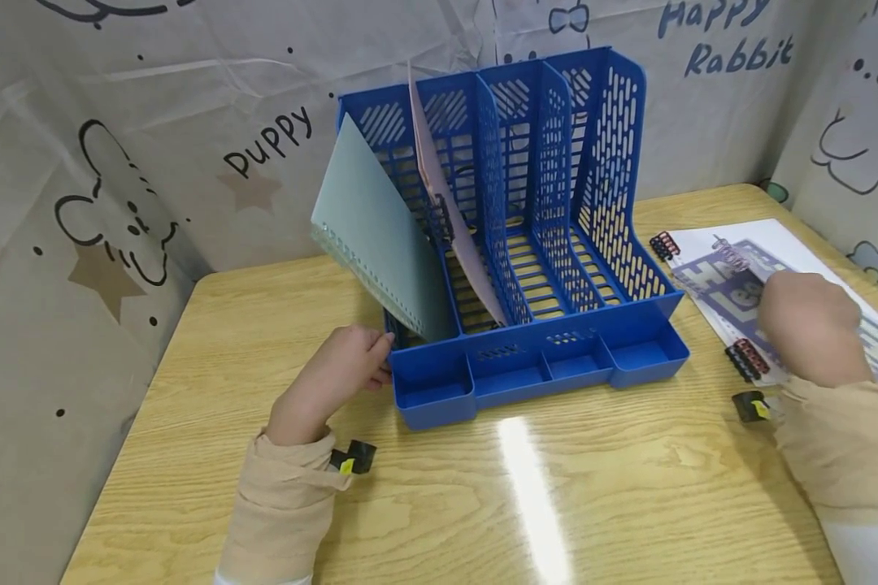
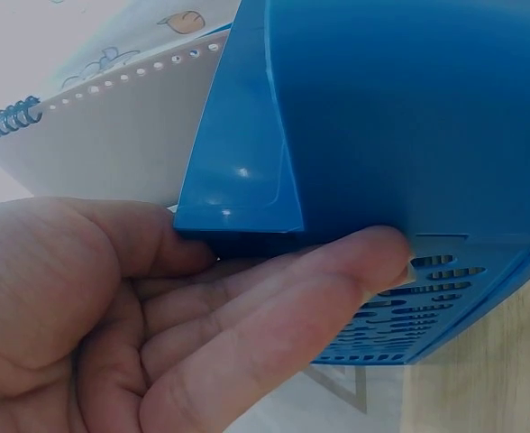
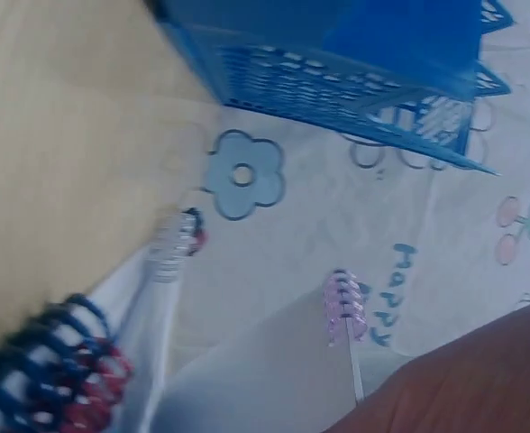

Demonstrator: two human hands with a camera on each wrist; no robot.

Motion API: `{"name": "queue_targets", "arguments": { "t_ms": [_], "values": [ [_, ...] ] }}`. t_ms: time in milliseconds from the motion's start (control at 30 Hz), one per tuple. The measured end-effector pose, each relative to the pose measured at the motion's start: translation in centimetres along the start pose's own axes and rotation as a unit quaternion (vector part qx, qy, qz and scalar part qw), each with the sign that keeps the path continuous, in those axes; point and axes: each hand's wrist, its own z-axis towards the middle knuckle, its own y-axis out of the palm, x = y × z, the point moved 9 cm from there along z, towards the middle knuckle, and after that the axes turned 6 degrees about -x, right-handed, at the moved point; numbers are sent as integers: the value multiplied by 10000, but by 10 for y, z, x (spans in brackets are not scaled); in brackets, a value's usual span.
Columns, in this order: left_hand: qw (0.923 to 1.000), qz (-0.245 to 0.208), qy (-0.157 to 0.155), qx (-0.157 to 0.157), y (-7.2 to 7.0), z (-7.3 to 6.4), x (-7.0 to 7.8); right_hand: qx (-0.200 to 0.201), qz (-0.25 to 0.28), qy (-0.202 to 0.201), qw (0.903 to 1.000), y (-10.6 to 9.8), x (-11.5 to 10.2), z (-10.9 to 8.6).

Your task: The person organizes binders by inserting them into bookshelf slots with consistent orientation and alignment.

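A blue desktop file rack point(image 1: 534, 333) with upright compartments and small front trays stands in the middle of the table. My left hand point(image 1: 336, 374) grips its front left edge, thumb on one side and fingers along the outer wall in the left wrist view. A mint-green notebook point(image 1: 384, 223) leans in the leftmost compartment; a thin pink notebook point(image 1: 428, 166) tilts in the one beside it. At the right, my right hand point(image 1: 812, 325) holds a spiral notebook with a pinkish-purple coil point(image 3: 344, 305), over the other notebooks. Its fingertips are mostly hidden.
Several spiral notebooks lie piled right of the rack, with a purple lettered cover point(image 1: 724, 296) and red and black coils point(image 1: 748, 360) at their edge. Printed cloth point(image 1: 263, 81) hangs behind and beside the wooden table point(image 1: 439, 504).
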Motion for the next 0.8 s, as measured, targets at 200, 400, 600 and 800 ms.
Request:
{"name": "queue_targets", "arguments": {
  "t_ms": [200, 400, 600, 800],
  "values": [
    [10000, 11, 10, -6, 0, 0, 0, 431, 51, 292, 9986, -18, 0, -12],
    [10000, -3, -4, -17, 0, 1, 0, 1554, 260, -262, 9872, -45, -21, -35],
    [10000, 10, -10, 6, 0, 1, -1, 2631, 665, -842, 9588, -66, -40, -61],
    [10000, -27, -45, 7, 1, 1, -2, 2901, 1096, -879, 9466, -75, -43, -72]
  ]
}}
